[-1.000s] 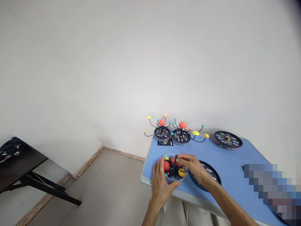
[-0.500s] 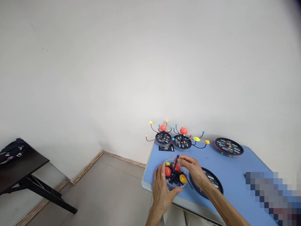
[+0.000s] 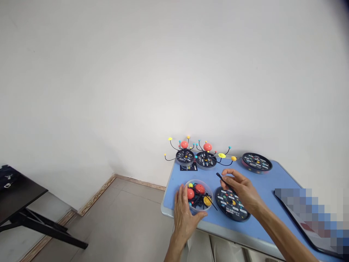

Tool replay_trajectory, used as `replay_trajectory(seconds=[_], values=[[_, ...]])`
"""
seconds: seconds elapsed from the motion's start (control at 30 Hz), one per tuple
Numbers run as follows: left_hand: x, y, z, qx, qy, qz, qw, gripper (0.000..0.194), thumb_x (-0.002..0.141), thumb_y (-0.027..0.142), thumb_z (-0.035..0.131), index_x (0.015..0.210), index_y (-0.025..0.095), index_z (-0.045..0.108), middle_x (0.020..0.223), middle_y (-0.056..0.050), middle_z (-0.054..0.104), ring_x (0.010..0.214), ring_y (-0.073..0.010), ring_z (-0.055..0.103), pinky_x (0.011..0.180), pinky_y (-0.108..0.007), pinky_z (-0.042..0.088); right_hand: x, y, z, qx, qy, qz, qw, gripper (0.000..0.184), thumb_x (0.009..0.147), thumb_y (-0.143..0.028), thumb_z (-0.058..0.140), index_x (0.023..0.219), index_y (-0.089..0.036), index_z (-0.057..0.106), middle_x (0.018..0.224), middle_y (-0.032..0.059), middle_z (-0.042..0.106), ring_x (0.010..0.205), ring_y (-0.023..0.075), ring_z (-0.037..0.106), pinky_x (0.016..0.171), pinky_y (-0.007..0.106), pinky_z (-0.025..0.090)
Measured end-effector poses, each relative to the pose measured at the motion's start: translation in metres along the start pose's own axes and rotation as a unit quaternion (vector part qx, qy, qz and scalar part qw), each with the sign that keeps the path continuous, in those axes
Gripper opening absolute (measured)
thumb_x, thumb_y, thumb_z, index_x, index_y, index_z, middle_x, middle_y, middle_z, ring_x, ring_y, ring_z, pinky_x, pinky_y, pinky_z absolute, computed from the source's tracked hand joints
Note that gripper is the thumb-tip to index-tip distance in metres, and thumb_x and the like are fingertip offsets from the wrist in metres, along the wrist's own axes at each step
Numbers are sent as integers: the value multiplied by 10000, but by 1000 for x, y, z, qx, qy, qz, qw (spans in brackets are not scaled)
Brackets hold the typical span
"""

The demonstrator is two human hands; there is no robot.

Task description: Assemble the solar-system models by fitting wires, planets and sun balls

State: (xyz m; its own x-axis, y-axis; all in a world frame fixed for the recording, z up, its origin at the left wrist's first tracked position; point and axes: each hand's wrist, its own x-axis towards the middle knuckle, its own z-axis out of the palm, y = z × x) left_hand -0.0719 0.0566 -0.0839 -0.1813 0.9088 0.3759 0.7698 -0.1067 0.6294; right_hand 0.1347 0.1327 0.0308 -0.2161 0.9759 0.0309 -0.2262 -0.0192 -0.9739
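My left hand grips the near left side of a clear plastic tub, thumb along the front. Inside lie two red half-balls or balls, a yellow-orange cup-shaped piece, small coloured beads and many thin black rods. One rod sticks out over the tub's right rim. Pinched in my right hand is a black rod with a flattened, wider end pointing up left. Below that hand lies a round black base printed with planets and labels, partly covered by my hand and wrist.
Two assembled solar system models stand at the back left of the blue table, arms spread outward. Another round lidded tub sits at the back right. A dark-edged panel, partly blurred, lies right. A black side table stands far left.
My right hand has lifted the black rod out of the tub and moved right, over the round base. My left hand stays on the tub. The view has shifted slightly.
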Motion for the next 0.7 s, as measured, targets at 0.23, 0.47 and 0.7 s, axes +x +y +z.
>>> replay_trajectory(seconds=[0.23, 0.47, 0.7], values=[[4, -14, 6, 18, 47, 84, 995, 1055, 703, 337, 820, 1529, 261, 169, 1518, -183, 401, 1380, -384, 400, 1078, -582, 403, -46, 10, -20, 34, -2, 67, 997, 360, 648, -494, 825, 813, -178, 780, 639, 24, 660, 612, 152, 534, 610, 279, 412], [10, 13, -6, 90, 71, 194, 974, 958, 788, 405, 757, 1546, 261, 190, 1562, -187, 312, 1448, -415, 265, 1084, -664, 349, -83, 33, -31, 178, 1, 90, 980, 322, 627, -351, 817, 895, -173, 818, 740, 54, 700, 700, 177, 568, 749, 321, 451], [17, 38, 6, 86, 75, 359, 926, 256, 918, 149, 554, 1145, 223, 647, 1272, -105, 648, 1296, -293, 530, 1089, -575, 411, -88, 42, -48, 162, 61, 92, 981, 397, 598, -432, 899, 907, -197, 813, 681, 15, 655, 695, 154, 527, 722, 286, 425]])
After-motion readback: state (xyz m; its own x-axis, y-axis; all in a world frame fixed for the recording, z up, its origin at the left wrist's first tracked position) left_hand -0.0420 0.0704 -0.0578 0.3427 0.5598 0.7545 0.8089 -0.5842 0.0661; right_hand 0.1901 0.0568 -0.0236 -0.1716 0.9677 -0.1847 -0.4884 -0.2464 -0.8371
